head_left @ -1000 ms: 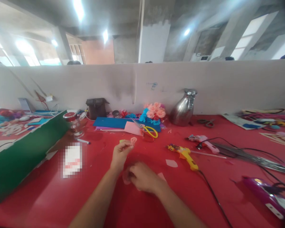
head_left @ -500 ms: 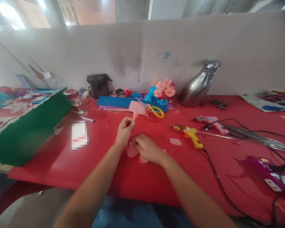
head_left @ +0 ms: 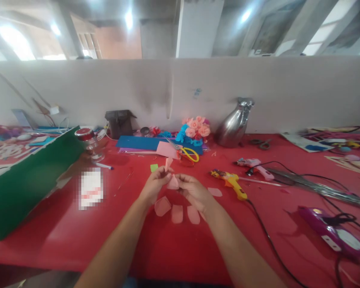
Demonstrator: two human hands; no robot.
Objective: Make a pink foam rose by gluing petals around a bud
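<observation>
My left hand pinches a small rolled pink paper piece, its flared end pointing up. Between the fingers of my right hand is a pale pink paper petal, close against the rolled piece. Whether the two pieces touch, I cannot tell. On the red table below my hands lie loose pink petals: a left one, a middle one and a right one. Another petal lies to the right of my right hand. Just beyond my left fingers is a small green square.
Yellow-handled scissors rest on pink and blue sheets. Behind them are paper flowers and a metal jug. To the right lie a yellow glue gun, a pink one and a purple power strip. A green box stands left.
My right hand has risen from the petals on the table with one petal and brought it to the rolled piece in my left hand. The view has tilted up and shifted slightly right.
</observation>
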